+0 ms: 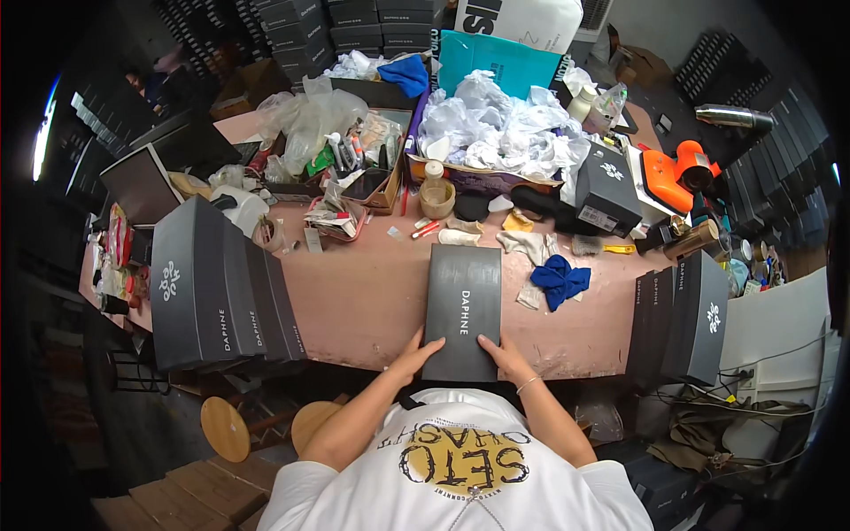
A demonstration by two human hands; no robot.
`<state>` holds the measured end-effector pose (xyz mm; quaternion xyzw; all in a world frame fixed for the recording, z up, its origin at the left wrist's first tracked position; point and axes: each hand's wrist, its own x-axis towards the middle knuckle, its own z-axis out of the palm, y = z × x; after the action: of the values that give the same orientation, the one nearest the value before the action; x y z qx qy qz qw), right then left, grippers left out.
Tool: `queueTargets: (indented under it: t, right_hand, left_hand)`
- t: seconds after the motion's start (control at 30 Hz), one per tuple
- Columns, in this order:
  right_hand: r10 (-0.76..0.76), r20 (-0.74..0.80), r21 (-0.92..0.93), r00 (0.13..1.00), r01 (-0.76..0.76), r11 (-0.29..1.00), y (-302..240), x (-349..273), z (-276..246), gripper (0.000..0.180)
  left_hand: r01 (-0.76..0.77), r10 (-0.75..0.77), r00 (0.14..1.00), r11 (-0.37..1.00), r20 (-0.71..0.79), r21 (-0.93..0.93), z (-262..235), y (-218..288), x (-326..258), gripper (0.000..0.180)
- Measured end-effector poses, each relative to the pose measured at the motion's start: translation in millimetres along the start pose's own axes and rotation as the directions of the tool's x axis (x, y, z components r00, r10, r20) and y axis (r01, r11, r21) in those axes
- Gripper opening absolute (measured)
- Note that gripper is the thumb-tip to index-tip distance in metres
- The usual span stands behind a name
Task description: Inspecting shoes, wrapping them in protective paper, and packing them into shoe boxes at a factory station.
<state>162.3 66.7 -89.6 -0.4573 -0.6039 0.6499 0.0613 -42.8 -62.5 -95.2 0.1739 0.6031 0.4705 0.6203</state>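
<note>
A dark grey shoe box (464, 305) with its lid on lies in front of me at the near edge of the pink worktable, its long side pointing away from me. My left hand (413, 357) grips its left side near the close end, thumb on the lid's edge. On the opposite side my right hand (507, 358) holds it the same way, thumb on top. The fingers under or behind the box sides are mostly hidden. Right of the box lie a crumpled blue cloth (560, 281) and pale rags (529, 249).
Stacked shoe boxes stand at the left (199, 283) and right (695, 319) table ends. Behind sit a carton of crumpled white paper (496, 124), a glue bottle (436, 190), a yellow-handled brush (611, 249) and an orange tool (677, 177). Round wooden stools (225, 428) stand below left.
</note>
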Motion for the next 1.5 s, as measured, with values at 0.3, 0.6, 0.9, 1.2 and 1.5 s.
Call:
queueTargets:
  t: [0.3,0.6,0.9,1.2,1.5]
  right_hand:
    - [-0.292,0.004,-0.013,0.956,0.292,0.956,-139,-23,-64,0.055]
    - [-0.56,-0.065,-0.36,0.826,0.504,0.785,-151,-16,-58,0.051]
    - [0.071,-0.046,-0.086,0.996,-0.074,0.993,-30,-35,-55,0.051]
    - [0.135,-0.031,0.585,0.99,-0.091,0.806,-75,-38,-59,0.04]
    - [-0.547,0.031,-0.892,0.836,0.27,0.362,-97,-39,36,0.084]
  left_hand:
    - [0.383,-0.187,0.908,0.731,0.374,-0.564,5,139,-49,0.069]
    - [0.417,-0.184,0.895,0.666,0.406,-0.618,5,155,-59,0.064]
    - [-0.042,0.073,0.995,0.915,-0.063,0.4,20,49,-25,0.083]
    - [-0.047,0.04,0.991,0.997,-0.13,-0.058,15,49,-11,0.075]
    - [0.114,0.465,0.761,0.591,-0.453,0.799,-123,31,-43,0.076]
